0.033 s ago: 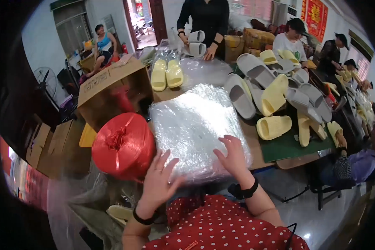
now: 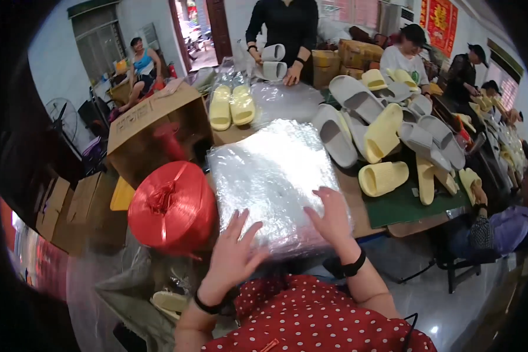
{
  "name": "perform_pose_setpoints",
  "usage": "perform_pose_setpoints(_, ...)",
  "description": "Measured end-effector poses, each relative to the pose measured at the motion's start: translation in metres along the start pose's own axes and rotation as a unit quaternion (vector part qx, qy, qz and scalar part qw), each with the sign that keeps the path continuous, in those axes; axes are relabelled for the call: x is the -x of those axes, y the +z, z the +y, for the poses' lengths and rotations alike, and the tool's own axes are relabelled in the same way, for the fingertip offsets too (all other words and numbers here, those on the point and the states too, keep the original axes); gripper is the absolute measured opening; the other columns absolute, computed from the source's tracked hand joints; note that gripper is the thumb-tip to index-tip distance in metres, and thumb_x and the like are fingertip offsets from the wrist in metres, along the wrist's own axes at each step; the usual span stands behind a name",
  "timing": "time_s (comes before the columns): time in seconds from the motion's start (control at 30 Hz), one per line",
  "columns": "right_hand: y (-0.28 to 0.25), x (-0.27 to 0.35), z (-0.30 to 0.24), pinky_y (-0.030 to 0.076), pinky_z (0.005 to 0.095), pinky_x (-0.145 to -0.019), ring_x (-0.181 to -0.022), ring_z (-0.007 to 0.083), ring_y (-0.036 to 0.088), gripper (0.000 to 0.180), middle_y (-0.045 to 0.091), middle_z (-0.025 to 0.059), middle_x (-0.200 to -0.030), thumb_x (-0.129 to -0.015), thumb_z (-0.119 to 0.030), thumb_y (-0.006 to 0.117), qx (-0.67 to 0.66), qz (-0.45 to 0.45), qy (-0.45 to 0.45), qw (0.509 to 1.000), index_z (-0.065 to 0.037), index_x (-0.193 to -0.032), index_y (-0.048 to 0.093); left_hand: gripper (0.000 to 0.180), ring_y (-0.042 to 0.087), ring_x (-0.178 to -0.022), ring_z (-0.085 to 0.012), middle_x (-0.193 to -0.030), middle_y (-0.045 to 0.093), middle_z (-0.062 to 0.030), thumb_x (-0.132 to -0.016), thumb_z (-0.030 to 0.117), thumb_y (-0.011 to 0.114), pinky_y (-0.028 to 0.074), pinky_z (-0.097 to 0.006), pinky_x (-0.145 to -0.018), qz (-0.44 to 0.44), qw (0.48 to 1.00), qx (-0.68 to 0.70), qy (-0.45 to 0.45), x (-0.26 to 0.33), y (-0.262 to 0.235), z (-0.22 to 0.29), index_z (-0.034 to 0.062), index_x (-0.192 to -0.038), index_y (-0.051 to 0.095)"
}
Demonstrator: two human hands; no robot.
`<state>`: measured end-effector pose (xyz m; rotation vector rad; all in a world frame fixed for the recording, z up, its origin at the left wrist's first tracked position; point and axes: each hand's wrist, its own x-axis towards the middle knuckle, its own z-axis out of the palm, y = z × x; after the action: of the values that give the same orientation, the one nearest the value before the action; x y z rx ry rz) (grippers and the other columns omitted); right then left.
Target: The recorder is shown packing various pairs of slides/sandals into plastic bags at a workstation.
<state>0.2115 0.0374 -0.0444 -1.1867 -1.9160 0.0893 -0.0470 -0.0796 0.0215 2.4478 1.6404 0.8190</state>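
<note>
A stack of clear plastic bags (image 2: 270,176) lies flat in front of me, shining brightly where light strikes it. Over its near left corner my left hand (image 2: 233,258) is spread, holding nothing. My right hand (image 2: 332,222) rests on or just above the near right part of the stack, thumb and fingers apart, also holding nothing; contact is hard to tell. Close to the left of the stack sits a big roll of red plastic twine (image 2: 171,205). Beyond the stack, a pair of yellow slippers (image 2: 232,108) stands by clear wrapping.
A heap of grey and yellow slippers (image 2: 387,126) covers the table's right side, partly on a green mat (image 2: 405,211). An open cardboard box (image 2: 158,120) stands at the left. Across the table a person in black (image 2: 284,29) holds grey slippers (image 2: 274,61). Other people work at the right.
My left hand has shifted slightly right, further over the bags' near edge. The right hand stays almost in place. The whole view has moved a little.
</note>
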Motion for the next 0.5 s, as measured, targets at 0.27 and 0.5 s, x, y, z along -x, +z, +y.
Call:
perform_pose_setpoints(0.27, -0.056, -0.003, 0.126, 0.041, 0.0495, -0.098, -0.113, 0.0419, 0.050, 0.052, 0.055, 0.0232, -0.120, -0.082, -0.021, 0.073, 0.168, 0.149, 0.158, 0.962, 0.001, -0.125, 0.053, 0.082, 0.017, -0.146, -0.0527, -0.160, 0.023, -0.0267, -0.081, 0.056, 0.071, 0.012, -0.065, -0.117, -0.108, 0.991, -0.061, -0.049, -0.023, 0.096, -0.041, 0.0194, -0.149, 0.045)
perform_pose_setpoints(0.5, -0.097, -0.040, 0.203, 0.048, 0.0414, -0.093, -0.110, 0.0336, 0.059, 0.094, 0.060, 0.0192, -0.118, -0.077, -0.029, 0.081, 0.046, 0.171, 0.232, 0.956, -0.004, -0.152, 0.030, 0.084, 0.020, -0.145, -0.0536, -0.157, 0.028, -0.0294, -0.081, 0.065, 0.066, 0.013, -0.068, -0.114, -0.070, 0.996, -0.050, -0.028, -0.015, 0.113, -0.052, 0.0192, -0.148, 0.047)
